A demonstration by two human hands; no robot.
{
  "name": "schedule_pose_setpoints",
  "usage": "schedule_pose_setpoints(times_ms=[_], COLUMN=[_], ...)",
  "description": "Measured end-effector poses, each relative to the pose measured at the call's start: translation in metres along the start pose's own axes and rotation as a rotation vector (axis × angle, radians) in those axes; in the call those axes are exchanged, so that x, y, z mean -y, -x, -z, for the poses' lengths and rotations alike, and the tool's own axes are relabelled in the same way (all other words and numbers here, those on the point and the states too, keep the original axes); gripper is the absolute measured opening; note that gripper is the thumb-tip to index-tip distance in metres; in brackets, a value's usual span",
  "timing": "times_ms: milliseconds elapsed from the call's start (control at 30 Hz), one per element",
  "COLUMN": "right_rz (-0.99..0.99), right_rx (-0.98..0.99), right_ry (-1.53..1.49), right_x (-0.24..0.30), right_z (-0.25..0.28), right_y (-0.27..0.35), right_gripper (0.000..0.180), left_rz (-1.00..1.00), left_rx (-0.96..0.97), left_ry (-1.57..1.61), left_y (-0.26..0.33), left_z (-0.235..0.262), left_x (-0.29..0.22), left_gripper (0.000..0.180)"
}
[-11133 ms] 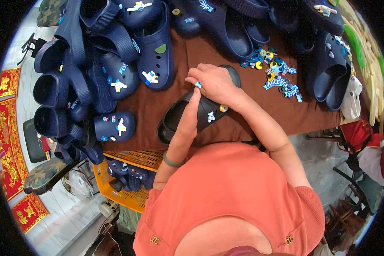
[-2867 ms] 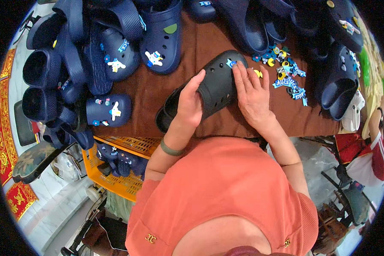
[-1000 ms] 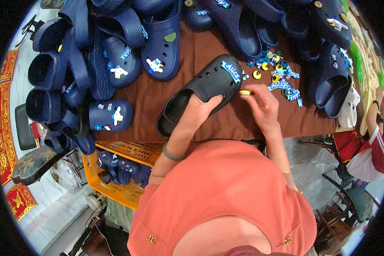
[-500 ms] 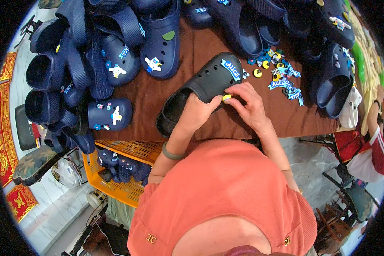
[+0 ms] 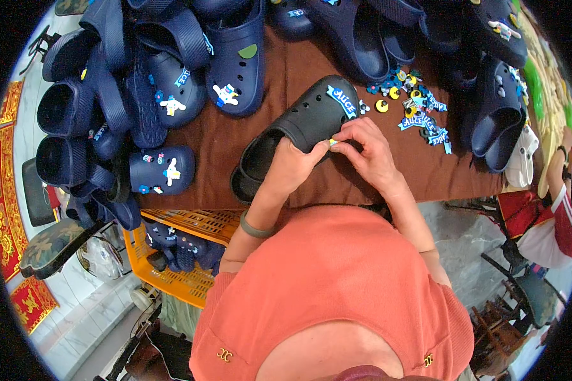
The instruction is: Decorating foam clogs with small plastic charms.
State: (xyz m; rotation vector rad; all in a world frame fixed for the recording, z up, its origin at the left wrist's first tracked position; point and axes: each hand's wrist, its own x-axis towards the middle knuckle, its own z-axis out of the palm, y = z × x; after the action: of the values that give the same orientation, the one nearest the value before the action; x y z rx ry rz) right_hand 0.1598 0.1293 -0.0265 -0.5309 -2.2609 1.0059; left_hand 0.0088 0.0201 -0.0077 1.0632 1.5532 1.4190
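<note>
A black clog [image 5: 305, 120] lies tilted on the brown cloth, its toe pointing away to the right. One blue lettered shoe charm [image 5: 342, 101] is fixed near the toe. My left hand [image 5: 291, 166] grips the clog's side, fingers inside the opening and thumb on the outside. My right hand [image 5: 365, 150] pinches a small yellow charm [image 5: 333, 142] against the clog's side, close to my left thumb. Most of that charm is covered by my fingers. To the right of the clog is a pile of loose charms [image 5: 419, 111], blue, yellow and black.
Dark blue clogs [image 5: 236, 70] crowd the left and far side of the brown cloth [image 5: 438, 178]; more stand at the right [image 5: 499, 120]. Below the table's left front edge sits an orange crate [image 5: 171, 279] holding clogs. At the far right shows another person's arm [image 5: 556, 174].
My right fingers have closed further over the yellow charm, pressing it at the clog, so less of it shows. The clog has shifted slightly to the left.
</note>
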Motion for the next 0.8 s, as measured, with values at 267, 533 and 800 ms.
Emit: schedule_pose_setpoints(times_ms=[267,533,800], right_rz=[-0.270,-0.197,-0.191], right_rx=[0.242,0.398,0.495], right_ry=[0.160,0.422,0.499], right_x=[0.018,0.020,0.014], right_z=[0.015,0.020,0.018], right_y=[-0.019,-0.029,-0.041], right_gripper=[0.026,0.029,0.032], left_rz=[0.041,0.007,0.006], left_rx=[-0.043,-0.076,-0.081], left_ry=[0.046,-0.147,-0.187], left_y=[0.004,0.003,0.001], left_z=[-0.003,-0.003,-0.002], left_x=[0.003,0.011,0.007], left_gripper=[0.026,0.025,0.029])
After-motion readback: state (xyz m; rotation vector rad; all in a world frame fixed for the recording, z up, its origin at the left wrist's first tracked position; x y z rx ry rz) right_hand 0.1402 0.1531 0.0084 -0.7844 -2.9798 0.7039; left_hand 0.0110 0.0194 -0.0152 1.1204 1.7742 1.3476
